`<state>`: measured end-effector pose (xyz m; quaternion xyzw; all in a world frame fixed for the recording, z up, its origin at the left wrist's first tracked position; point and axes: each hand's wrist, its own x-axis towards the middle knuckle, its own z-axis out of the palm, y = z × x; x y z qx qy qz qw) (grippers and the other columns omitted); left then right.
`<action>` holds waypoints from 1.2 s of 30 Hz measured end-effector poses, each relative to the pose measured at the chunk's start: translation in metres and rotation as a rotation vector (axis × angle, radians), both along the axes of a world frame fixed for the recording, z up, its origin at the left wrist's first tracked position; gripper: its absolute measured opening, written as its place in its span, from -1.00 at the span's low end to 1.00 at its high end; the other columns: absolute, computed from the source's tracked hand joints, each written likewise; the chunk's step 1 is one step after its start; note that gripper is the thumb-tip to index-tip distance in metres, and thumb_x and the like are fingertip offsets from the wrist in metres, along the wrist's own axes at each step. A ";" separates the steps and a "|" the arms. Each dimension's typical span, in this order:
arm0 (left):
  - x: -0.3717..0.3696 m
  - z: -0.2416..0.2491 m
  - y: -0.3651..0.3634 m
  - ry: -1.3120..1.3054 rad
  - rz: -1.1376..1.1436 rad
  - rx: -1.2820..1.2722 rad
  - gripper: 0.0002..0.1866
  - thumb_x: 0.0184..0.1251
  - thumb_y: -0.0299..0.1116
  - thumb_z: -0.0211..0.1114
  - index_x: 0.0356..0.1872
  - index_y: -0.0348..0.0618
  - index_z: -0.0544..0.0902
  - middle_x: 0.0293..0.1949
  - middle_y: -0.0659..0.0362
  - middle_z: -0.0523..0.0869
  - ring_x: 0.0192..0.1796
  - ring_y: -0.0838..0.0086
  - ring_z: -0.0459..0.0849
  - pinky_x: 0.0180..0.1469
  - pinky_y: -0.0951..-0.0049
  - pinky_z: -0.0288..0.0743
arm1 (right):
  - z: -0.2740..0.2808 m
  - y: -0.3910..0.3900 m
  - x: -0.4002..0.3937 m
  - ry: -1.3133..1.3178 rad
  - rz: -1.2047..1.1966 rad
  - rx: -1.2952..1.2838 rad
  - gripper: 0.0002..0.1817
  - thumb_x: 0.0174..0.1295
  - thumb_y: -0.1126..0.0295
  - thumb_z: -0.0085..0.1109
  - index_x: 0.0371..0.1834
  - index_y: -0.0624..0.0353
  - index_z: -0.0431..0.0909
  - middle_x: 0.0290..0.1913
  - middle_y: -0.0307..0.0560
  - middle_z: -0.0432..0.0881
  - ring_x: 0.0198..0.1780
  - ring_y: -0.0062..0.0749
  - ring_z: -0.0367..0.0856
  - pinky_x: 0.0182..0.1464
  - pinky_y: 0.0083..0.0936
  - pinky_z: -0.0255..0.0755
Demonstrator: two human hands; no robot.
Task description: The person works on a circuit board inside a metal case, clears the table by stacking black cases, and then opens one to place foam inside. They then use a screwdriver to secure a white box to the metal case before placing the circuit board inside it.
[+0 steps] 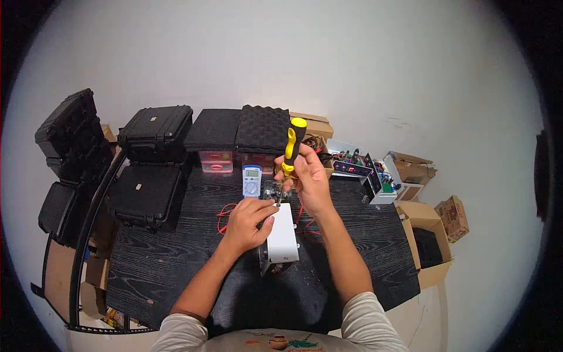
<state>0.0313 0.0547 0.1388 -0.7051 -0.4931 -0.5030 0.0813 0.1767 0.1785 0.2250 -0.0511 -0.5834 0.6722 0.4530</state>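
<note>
My right hand (309,180) is closed around a screwdriver (293,141) with a yellow and black handle. The handle points up, and the thin shaft runs down to the far end of a white metal case (282,234). My left hand (249,223) grips that case at its left side, with the thumb on the white top and the fingertips close to the screwdriver's tip. Whatever sits under the tip is too small to make out. Just beyond the case lies a blue and white multimeter (252,182).
Red test leads (225,218) lie left of the case. Black hard cases (146,193) stack up at left. Foam sheets (263,129) top small drawers (216,161) at the back. Circuit boards (384,179) stand back right, and an open cardboard box (443,261) is beyond the table's right edge.
</note>
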 end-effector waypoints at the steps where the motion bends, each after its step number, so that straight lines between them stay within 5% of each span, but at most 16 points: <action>1: 0.000 0.001 -0.001 0.005 -0.001 -0.005 -0.73 0.24 -0.38 0.35 -0.05 -0.15 0.81 0.03 0.06 0.82 -0.01 0.13 0.74 0.11 0.12 0.60 | -0.003 -0.001 0.000 -0.016 -0.061 0.074 -0.57 0.61 0.38 0.15 0.45 0.18 0.35 0.02 -0.11 0.71 -0.07 -0.53 0.76 -0.28 -0.64 0.63; 5: 0.001 0.002 -0.001 0.024 0.004 -0.013 -0.73 0.25 -0.39 0.34 -0.04 -0.16 0.80 0.03 0.06 0.81 -0.01 0.14 0.74 0.11 0.12 0.59 | -0.011 0.003 -0.001 -0.048 -0.104 0.207 -0.59 0.61 0.42 0.14 0.43 0.18 0.36 0.01 -0.11 0.72 -0.06 -0.52 0.77 -0.28 -0.64 0.63; 11: 0.000 0.004 0.000 0.038 -0.009 -0.016 -0.73 0.21 -0.44 0.32 -0.06 -0.17 0.79 0.03 0.06 0.81 0.04 0.11 0.72 0.14 0.10 0.59 | 0.001 0.001 0.000 -0.004 0.032 -0.070 -0.62 0.60 0.36 0.17 0.37 0.20 0.37 0.02 -0.07 0.74 -0.06 -0.53 0.76 -0.28 -0.64 0.61; 18: 0.001 0.004 0.001 0.025 -0.020 -0.027 -0.70 0.18 -0.48 0.27 -0.06 -0.19 0.79 0.12 0.07 0.81 0.18 0.04 0.70 0.27 0.07 0.59 | -0.016 0.011 -0.001 -0.024 -0.057 0.242 -0.56 0.63 0.26 0.14 0.44 0.16 0.34 0.10 -0.14 0.67 -0.07 -0.57 0.73 -0.29 -0.67 0.59; 24: 0.001 0.002 0.002 -0.038 -0.051 -0.027 -0.70 0.17 -0.51 0.26 -0.08 -0.22 0.81 0.08 0.04 0.84 0.15 0.06 0.73 0.29 0.05 0.59 | 0.006 0.001 0.002 0.049 0.159 -0.114 -0.46 0.65 0.28 0.10 0.60 0.12 0.26 0.07 -0.19 0.64 -0.07 -0.58 0.67 -0.26 -0.67 0.62; 31: 0.000 0.001 0.003 -0.026 -0.060 -0.012 -0.71 0.18 -0.53 0.26 -0.09 -0.25 0.81 0.06 0.01 0.84 0.08 0.10 0.77 0.25 0.10 0.61 | -0.008 0.006 -0.002 -0.048 -0.115 0.180 -0.61 0.59 0.27 0.22 0.35 0.15 0.38 0.11 -0.09 0.65 -0.13 -0.61 0.70 -0.30 -0.66 0.59; 36: 0.001 0.004 0.002 -0.052 -0.075 -0.012 -0.71 0.19 -0.53 0.25 -0.09 -0.27 0.80 0.05 -0.01 0.84 0.06 0.10 0.78 0.22 0.11 0.62 | 0.008 0.003 0.001 -0.109 0.033 0.075 -0.57 0.59 0.24 0.22 0.36 0.15 0.35 0.06 -0.10 0.69 -0.16 -0.59 0.71 -0.32 -0.67 0.59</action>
